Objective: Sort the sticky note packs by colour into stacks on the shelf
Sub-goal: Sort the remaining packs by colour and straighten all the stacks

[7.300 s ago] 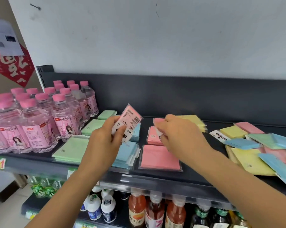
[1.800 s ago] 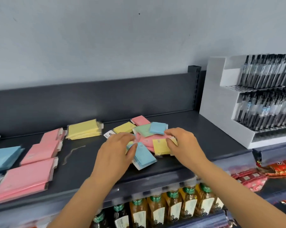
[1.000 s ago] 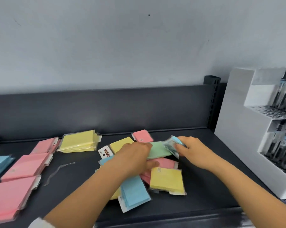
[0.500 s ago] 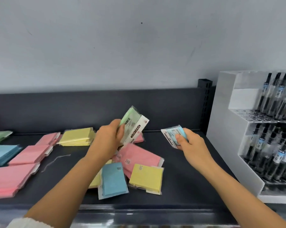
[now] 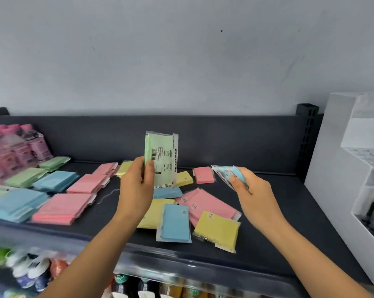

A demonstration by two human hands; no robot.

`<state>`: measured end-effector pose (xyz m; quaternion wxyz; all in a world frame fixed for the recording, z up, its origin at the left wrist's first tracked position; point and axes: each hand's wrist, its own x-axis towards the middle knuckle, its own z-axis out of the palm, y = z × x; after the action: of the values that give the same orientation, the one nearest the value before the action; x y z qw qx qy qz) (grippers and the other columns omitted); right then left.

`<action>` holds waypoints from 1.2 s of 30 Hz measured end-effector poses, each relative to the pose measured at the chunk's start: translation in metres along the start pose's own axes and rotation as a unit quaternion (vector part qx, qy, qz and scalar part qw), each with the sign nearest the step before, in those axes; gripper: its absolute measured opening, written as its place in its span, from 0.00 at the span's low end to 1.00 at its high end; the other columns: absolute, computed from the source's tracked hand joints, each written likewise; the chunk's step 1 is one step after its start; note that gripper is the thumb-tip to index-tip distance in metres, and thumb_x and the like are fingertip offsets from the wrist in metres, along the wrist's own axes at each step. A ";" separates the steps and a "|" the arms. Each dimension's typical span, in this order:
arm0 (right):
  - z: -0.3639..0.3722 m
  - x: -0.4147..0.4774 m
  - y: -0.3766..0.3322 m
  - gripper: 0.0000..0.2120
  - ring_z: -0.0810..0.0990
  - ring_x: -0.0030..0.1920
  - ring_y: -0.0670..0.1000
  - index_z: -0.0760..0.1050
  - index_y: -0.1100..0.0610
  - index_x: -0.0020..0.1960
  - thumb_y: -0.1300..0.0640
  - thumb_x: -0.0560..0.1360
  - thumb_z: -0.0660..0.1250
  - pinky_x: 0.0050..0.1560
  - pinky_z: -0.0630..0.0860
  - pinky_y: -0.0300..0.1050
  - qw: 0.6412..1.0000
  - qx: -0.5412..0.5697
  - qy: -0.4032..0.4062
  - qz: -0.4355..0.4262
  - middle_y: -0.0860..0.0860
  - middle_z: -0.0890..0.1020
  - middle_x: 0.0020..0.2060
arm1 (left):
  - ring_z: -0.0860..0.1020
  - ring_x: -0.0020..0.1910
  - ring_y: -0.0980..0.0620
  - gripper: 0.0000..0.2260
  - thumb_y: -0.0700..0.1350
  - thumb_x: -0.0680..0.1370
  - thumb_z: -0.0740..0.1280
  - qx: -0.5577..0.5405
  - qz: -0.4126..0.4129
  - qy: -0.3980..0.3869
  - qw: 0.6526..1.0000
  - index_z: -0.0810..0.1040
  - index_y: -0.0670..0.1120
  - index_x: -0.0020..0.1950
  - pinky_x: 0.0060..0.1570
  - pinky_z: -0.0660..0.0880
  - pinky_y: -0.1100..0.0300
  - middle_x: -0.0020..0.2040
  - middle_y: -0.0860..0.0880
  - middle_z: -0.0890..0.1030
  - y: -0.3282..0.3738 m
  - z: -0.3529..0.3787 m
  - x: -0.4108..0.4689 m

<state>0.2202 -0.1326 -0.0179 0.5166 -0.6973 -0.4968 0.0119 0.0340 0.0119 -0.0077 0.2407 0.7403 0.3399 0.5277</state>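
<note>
Where the green pack (image 5: 160, 158) leaned over half a second ago, it now stands straight up and a bit higher, with its bar code side facing us. The left hand (image 5: 136, 186) holds it by the bottom left corner, with the thumb on the front. The right hand (image 5: 253, 195) still pinches the blue pack (image 5: 228, 175) out to the right, above the shelf (image 5: 278, 222), and has hardly moved. The view has swung to the left, so more sorted stacks show now. There are green stacks (image 5: 26, 176) near the pink-capped bottles (image 5: 14, 147), blue stacks (image 5: 56, 180), pink stacks (image 5: 62, 208) and a yellow stack (image 5: 124, 168) at the back. Less of the white stand (image 5: 353, 179) shows on the right.

The loose pile (image 5: 203, 205) lies below and between the two hands and looks the same as before. It has pink, yellow and blue packs, some on top of each other. One yellow pack (image 5: 217, 230) and one blue one lie nearest the front edge of the shelf, close to it but not over it. A small pink pack (image 5: 203, 174) sits alone near the back wall (image 5: 235, 143). The biggest open spot is the bare shelf between the loose pile and the white stand. A thinner bare strip runs between the pink stacks and the loose pile, with a thin clear scrap (image 5: 106, 195) lying on it. Both held packs are up in the air and touch nothing else.
</note>
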 end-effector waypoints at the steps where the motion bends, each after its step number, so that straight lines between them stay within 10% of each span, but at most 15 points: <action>1: 0.005 0.000 -0.004 0.11 0.77 0.41 0.46 0.73 0.50 0.60 0.54 0.80 0.57 0.37 0.71 0.33 1.000 0.002 -0.005 -0.003 0.46 0.80 0.42 | 0.76 0.37 0.56 0.07 0.47 0.81 0.57 0.004 0.003 0.001 1.000 0.73 0.48 0.48 0.31 0.73 0.63 0.40 0.56 0.78 -0.004 -0.007 -0.002; 36: 0.345 -0.018 -0.222 0.09 0.71 0.31 0.37 0.76 0.54 0.56 0.58 0.80 0.58 0.32 0.66 0.28 0.994 0.025 -0.046 -0.092 0.41 0.70 0.28 | 0.64 0.23 0.55 0.10 0.48 0.81 0.57 0.080 0.006 0.037 0.996 0.69 0.48 0.41 0.22 0.59 0.63 0.26 0.51 0.68 -0.235 -0.328 0.033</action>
<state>-0.1230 0.0926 -0.0251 0.5095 -0.6345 -0.5812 0.0088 -0.3278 0.1900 -0.0480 0.1646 0.7391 0.3853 0.5274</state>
